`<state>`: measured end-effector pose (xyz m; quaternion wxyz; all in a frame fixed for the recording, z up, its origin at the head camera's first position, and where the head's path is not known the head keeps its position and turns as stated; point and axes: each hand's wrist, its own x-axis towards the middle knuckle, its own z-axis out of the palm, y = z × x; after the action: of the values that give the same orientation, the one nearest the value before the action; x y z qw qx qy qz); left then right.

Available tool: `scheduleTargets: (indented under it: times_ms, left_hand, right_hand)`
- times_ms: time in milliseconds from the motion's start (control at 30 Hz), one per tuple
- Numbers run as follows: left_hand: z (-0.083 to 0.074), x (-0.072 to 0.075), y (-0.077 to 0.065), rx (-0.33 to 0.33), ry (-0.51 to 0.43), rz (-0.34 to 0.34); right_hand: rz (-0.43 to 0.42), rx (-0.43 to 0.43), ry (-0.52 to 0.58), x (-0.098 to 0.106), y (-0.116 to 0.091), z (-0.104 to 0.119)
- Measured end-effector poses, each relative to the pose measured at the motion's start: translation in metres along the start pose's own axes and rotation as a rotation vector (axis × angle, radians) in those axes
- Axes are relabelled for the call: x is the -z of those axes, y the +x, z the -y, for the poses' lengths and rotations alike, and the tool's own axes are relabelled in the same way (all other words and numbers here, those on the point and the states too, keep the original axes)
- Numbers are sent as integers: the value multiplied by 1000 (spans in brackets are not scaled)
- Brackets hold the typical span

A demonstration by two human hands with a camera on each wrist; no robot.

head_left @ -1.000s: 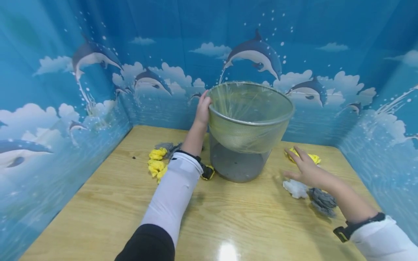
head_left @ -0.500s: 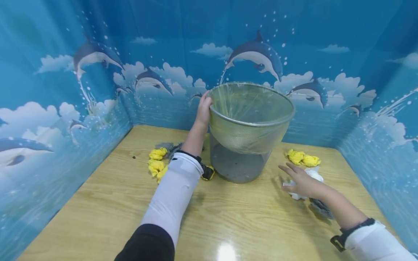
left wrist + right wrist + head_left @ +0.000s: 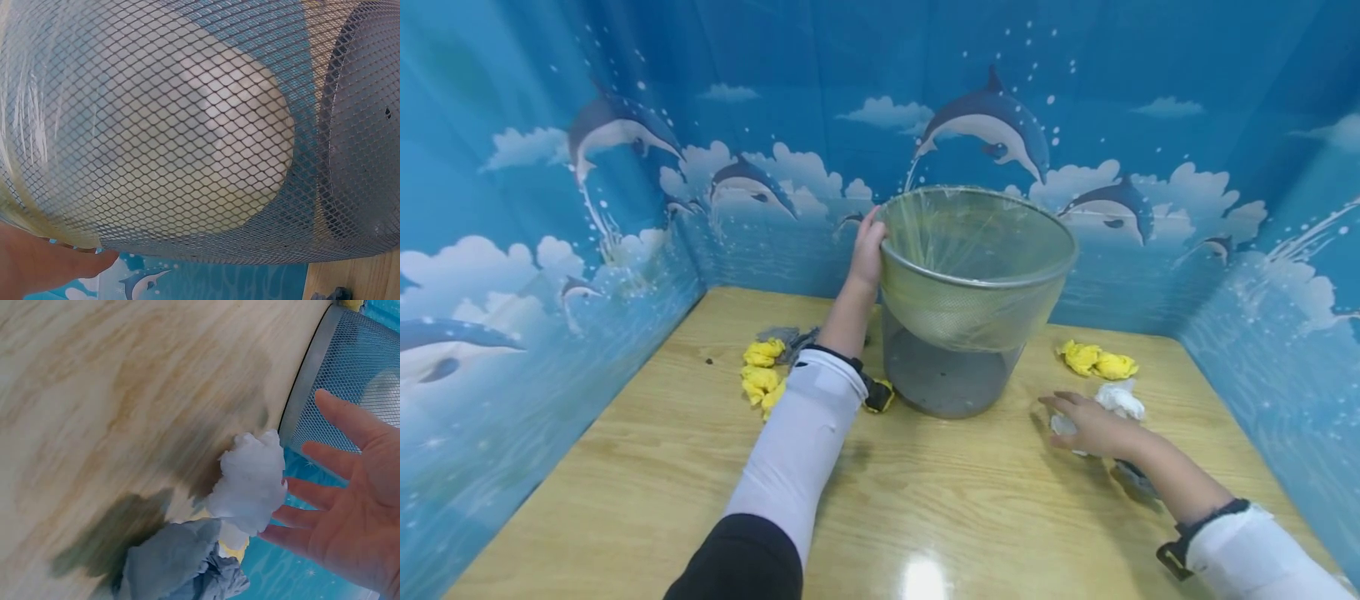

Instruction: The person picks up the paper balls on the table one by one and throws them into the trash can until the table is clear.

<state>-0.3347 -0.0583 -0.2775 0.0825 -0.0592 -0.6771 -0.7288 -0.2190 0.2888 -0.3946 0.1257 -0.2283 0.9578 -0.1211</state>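
Observation:
A silver mesh wastebasket [image 3: 940,379], lined with a thin yellowish plastic bag [image 3: 962,321], stands at the back of the table. My left hand [image 3: 868,250] grips its rim at the left. In the left wrist view the thumb [image 3: 97,262] lies along the basket's outside, and pale shapes show through the mesh. Over the table to the right, my right hand [image 3: 1093,427] is spread above a crumpled white paper ball [image 3: 250,484], fingertips right at it. Beside that ball lies a crumpled grey piece [image 3: 172,559], mostly covered by the right forearm in the head view.
Another white crumpled ball [image 3: 1122,400] and yellow crumpled pieces [image 3: 1097,360] lie right of the basket. More yellow pieces [image 3: 762,367], grey ones [image 3: 781,335] and a black-and-yellow one [image 3: 878,396] lie around the left forearm. A dolphin-print curtain [image 3: 775,100] surrounds the table.
My right hand has come down and nearer from the yellow pieces to over the white ball, uncovering the yellow pieces and the second white ball. The left hand and basket stay put.

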Motion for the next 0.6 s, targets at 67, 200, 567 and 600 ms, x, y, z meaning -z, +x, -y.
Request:
scheduleTargets:
  times_ms: [67,200,567,600]
  left_hand:
    - [0,0,-1,-5,1,0]
    - [0,0,-1,-10,-4,3]
    - [0,0,0,-13,-6,4]
    - [0,0,0,-12,-8,4]
  right_hand:
    - [11,-4,10,-1,1,-2]
    - [29,-6,16,-3,2,-5]
    - [62,10,-1,-4,1,-8]
    - [64,10,3,-4,0,-8]
